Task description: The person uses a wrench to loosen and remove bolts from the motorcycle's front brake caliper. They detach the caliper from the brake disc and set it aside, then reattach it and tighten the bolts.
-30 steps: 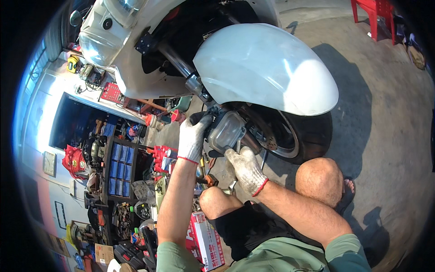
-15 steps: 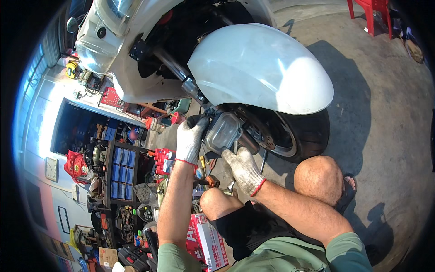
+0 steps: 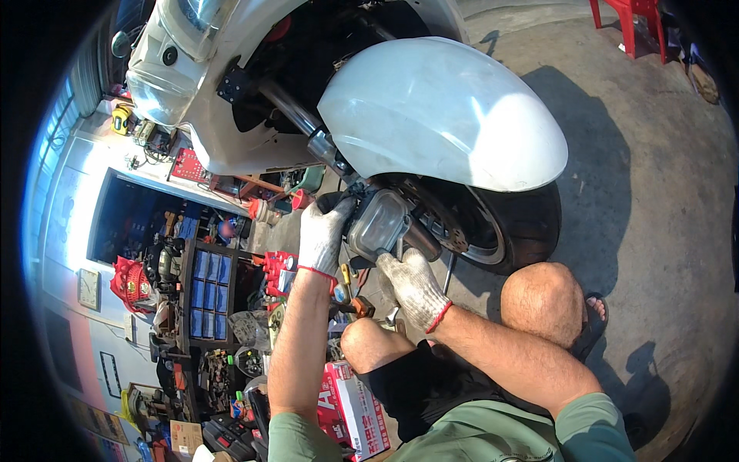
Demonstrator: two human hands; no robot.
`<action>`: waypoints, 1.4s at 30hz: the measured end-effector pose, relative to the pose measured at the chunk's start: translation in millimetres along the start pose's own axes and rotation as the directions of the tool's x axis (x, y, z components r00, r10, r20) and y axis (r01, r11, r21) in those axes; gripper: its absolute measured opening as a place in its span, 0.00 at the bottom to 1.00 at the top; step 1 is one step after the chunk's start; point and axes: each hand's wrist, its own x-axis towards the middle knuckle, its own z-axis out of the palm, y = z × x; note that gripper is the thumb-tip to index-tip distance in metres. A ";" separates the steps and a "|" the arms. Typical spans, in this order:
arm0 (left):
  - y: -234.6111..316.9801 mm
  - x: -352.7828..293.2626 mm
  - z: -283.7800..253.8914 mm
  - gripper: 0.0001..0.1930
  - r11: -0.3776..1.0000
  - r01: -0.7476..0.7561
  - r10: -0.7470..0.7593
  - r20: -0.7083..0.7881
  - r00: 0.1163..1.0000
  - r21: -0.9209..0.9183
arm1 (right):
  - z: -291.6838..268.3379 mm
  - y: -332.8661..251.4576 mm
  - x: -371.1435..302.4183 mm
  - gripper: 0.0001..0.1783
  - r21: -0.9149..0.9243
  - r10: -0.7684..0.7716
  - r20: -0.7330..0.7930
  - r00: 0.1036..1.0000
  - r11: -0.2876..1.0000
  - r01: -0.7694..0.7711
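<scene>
In a white knit glove, my left hand is at the lower end of the fork tube, its fingers curled in among dark parts; what they grip is hidden. My right hand, gloved too, pinches the lower edge of a clear plastic container. That container is tilted beside the front wheel, between my two hands. A silver wrench end shows just below my right hand; I cannot tell whether the hand holds it. Above hangs the white front fender, over the tyre and the brake disc.
A white scooter body fills the upper left. Screwdrivers and other tools lie left of my knees, near a red and white box. Blue drawers stand further left. A red plastic chair is at the far right.
</scene>
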 end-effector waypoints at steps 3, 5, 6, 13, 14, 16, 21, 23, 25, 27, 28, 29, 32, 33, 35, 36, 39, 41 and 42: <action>3.2 0.6 0.0 0.12 1.000 0.001 -0.001 0.017 1.000 0.025 | 1.3 -0.3 1.7 0.10 -0.027 -0.031 -0.034 0.999 0.999 0.030; 0.1 0.3 0.0 0.12 1.000 -0.016 0.016 -0.004 1.000 0.014 | 2.7 -0.9 -0.3 0.10 -0.023 -0.029 -0.036 0.999 0.999 0.028; -1.7 0.5 -0.2 0.12 1.000 -0.024 0.024 -0.015 1.000 0.008 | 3.3 -1.1 -1.0 0.11 -0.021 -0.028 -0.036 0.999 0.999 0.027; -1.4 2.1 -1.8 0.13 1.000 0.027 -0.027 0.013 1.000 0.012 | 1.2 -0.7 -0.3 0.11 -0.028 0.008 -0.027 1.000 1.000 -0.009; 0.6 0.8 -1.2 0.13 0.999 0.025 -0.026 0.013 1.000 0.024 | 0.9 -0.1 1.1 0.11 -0.031 0.006 -0.029 1.000 1.000 -0.007; 4.5 -2.2 2.1 0.13 1.000 0.012 -0.012 0.000 1.000 0.018 | 0.4 0.3 1.9 0.11 -0.021 -0.001 -0.025 1.000 1.000 0.001; 3.0 -3.6 3.9 0.13 0.999 -0.033 0.033 -0.007 0.999 0.041 | 3.8 -3.0 -0.6 0.11 -0.005 -0.008 -0.040 0.999 1.000 0.008; 3.8 -4.5 3.2 0.12 0.996 -0.051 0.052 -0.008 0.999 0.076 | 3.5 -5.8 -3.5 0.11 -0.018 -0.007 -0.040 0.999 1.000 0.006; 4.4 -3.8 2.2 0.12 0.992 -0.064 0.065 -0.008 0.998 0.106 | 2.7 -4.8 -3.1 0.11 -0.033 -0.019 -0.036 0.999 0.999 0.018; 4.0 -0.9 0.4 0.12 0.989 -0.071 0.073 -0.008 0.997 0.131 | 0.8 2.3 1.9 0.12 -0.048 -0.044 -0.030 0.999 0.998 0.043; 4.0 -0.8 1.0 0.12 0.992 -0.063 0.064 -0.006 0.998 0.111 | 0.7 4.3 2.9 0.12 -0.046 -0.058 -0.037 0.998 0.997 0.056; 4.3 -1.0 1.8 0.12 0.994 -0.055 0.056 -0.004 0.998 0.091 | 1.1 5.8 3.6 0.12 -0.044 -0.072 -0.045 0.996 0.997 0.070; 4.7 0.9 1.6 0.12 0.998 -0.029 0.029 0.011 1.000 0.046 | -0.8 12.0 10.9 0.13 -0.045 -0.088 -0.046 0.995 0.995 0.086; 5.1 1.9 1.9 0.12 0.999 -0.021 0.020 0.019 1.000 0.034 | -2.1 13.5 13.1 0.13 -0.047 -0.091 -0.043 0.995 0.995 0.089; 2.6 -1.6 1.2 0.12 0.999 -0.027 0.027 0.000 1.000 0.029 | -1.5 11.5 9.2 0.13 -0.056 -0.070 -0.041 0.997 0.996 0.067; 1.7 -3.1 0.8 0.12 0.999 -0.031 0.031 -0.009 0.999 0.027 | -0.8 9.6 6.6 0.13 -0.061 -0.059 -0.040 0.997 0.997 0.057; 0.7 -1.6 -0.6 0.12 0.994 -0.037 0.040 -0.027 0.999 0.105 | 1.9 3.9 0.9 0.14 -0.084 -0.048 -0.097 0.994 0.996 0.040; 3.6 -0.3 0.5 0.12 0.988 -0.058 0.059 0.000 0.998 0.146 | -0.3 3.5 2.2 0.13 -0.054 -0.065 -0.061 0.996 0.997 0.062; 4.4 0.4 1.5 0.12 0.984 -0.070 0.068 0.014 0.998 0.166 | -1.7 3.8 3.2 0.13 -0.039 -0.074 -0.044 0.996 0.997 0.072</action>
